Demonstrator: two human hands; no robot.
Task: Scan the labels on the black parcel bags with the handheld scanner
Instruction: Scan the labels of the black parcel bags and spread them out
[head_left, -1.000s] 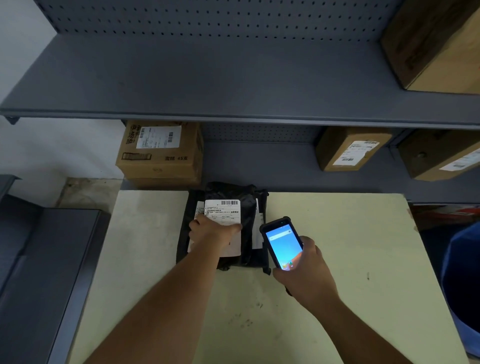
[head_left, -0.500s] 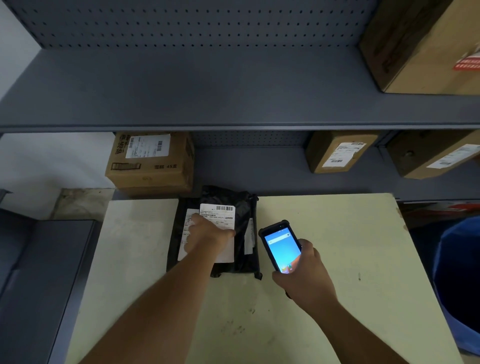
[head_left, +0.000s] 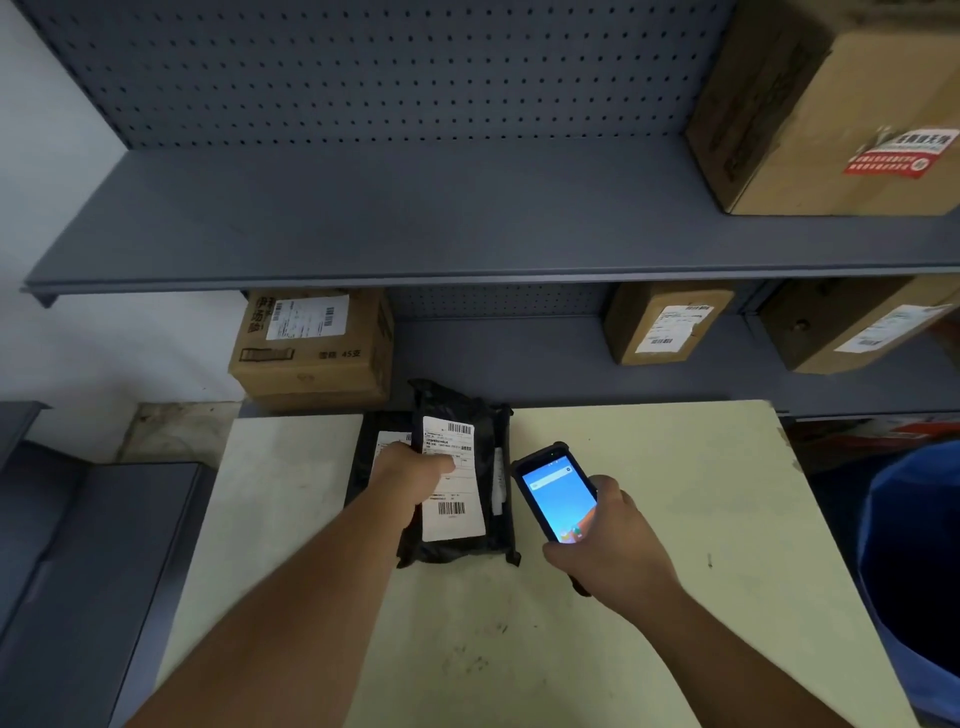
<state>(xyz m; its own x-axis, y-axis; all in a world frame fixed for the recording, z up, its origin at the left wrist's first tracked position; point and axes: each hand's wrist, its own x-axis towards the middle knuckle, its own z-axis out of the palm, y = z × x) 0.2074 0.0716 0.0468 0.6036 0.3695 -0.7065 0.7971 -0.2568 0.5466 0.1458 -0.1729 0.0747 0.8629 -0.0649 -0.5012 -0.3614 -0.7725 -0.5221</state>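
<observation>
Black parcel bags lie stacked on the pale table (head_left: 649, 493), at its far edge. The top black parcel bag (head_left: 485, 457) carries a white label (head_left: 454, 512) with a barcode at each end. My left hand (head_left: 415, 475) grips this bag at its left edge, thumb on the label, and the bag looks tipped up from the stack. A lower bag (head_left: 366, 452) shows part of its own label beside my knuckles. My right hand (head_left: 610, 545) holds the handheld scanner (head_left: 556, 496) just right of the bags, its lit blue screen facing me.
A grey shelf unit (head_left: 415, 228) stands behind the table, with cardboard boxes (head_left: 317, 348) (head_left: 667, 325) on its lower level and a large box (head_left: 841, 104) above. At the right edge stands a blue bin (head_left: 914, 571). A grey surface (head_left: 78, 545) lies to the left.
My left hand has shifted its grip to the top bag's left edge and raised it, so the label's lower barcode now shows. The scanner stays beside the bags.
</observation>
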